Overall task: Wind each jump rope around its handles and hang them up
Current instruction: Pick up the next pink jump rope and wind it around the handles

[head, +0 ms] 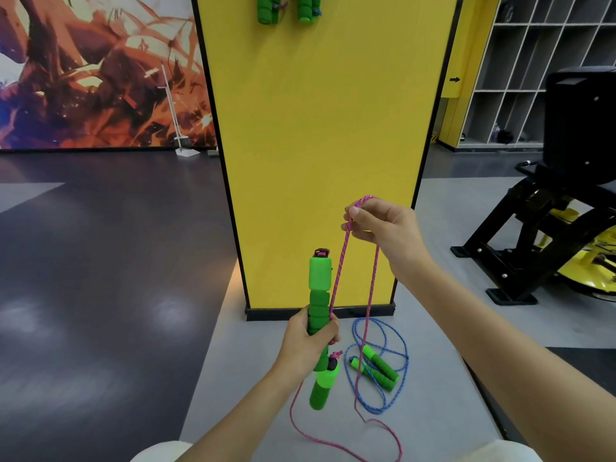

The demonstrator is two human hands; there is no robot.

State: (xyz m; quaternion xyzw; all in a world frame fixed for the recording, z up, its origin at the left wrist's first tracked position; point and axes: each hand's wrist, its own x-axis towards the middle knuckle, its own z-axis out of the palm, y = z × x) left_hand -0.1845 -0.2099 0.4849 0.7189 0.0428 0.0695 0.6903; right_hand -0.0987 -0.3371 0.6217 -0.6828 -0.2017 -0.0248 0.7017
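Right, my left hand (308,341) grips the green foam handles (320,288), and my right hand (383,231) pinches a raised loop of pink cord (338,278). The blue jump rope (376,365) lies on the grey floor (433,378) before the yellow pillar (326,145), with wound ropes (266,8) hanging above.

Both bare forearms reach forward from the lower edge. The left hand (308,343) is lower, fingers (334,326) curled round a green handle (319,295) held upright. The right hand (383,228) is raised higher, apparently pinching a pink rope (340,271) between thumb and fingers
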